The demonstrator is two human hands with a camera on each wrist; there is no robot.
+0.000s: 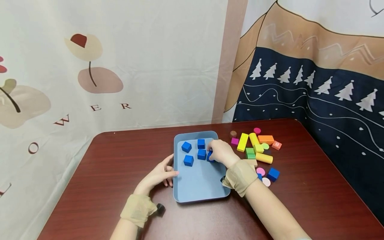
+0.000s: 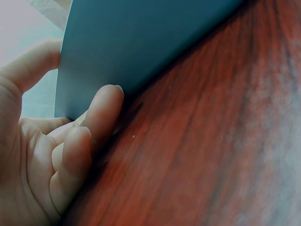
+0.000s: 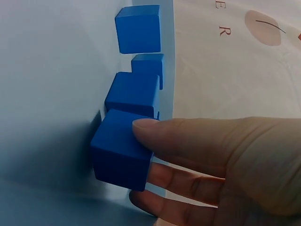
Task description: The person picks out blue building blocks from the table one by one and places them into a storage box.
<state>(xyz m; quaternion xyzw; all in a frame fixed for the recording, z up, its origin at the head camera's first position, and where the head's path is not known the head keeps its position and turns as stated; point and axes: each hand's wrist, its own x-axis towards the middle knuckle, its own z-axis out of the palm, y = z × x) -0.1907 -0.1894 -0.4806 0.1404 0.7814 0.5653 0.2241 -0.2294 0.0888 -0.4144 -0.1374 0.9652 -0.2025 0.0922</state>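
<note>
Head view: blue-grey tray [image 1: 199, 183] sits on the dark red-brown counter [image 1: 123, 156], my left grip [image 1: 156, 174] at its left side, thumb over the rim, fingers outside. My right grip [image 1: 222, 152] is inside the tray's right edge, pinching a blue cube [image 1: 209, 157], mostly hidden by my fingers from here. Four more blue cubes [image 1: 201, 154] in the tray, all in its far half: two left, two nearer the middle, one behind the other. Right of the tray, a mixed pile: yellow block [image 1: 242, 142], orange block [image 1: 265, 139], green block [image 1: 250, 153], yellow cylinder [image 1: 264, 158], pink disc [image 1: 260, 171], white disc [image 1: 266, 182], others. One loose blue cube [image 1: 273, 174] at its near end; another blue piece there is partly behind my forearm. Printed cloth [image 1: 168, 66] behind. Left wrist view: left grip holds the tray wall — thumb on the rim, fingers bent against the outer face, close to the counter. Right wrist view: right grip has the cube between thumb on one face and fingers on the far side, just in front of the next cube; the others line up beyond. Can't tell if the pinched cube touches the tray floor.
</note>
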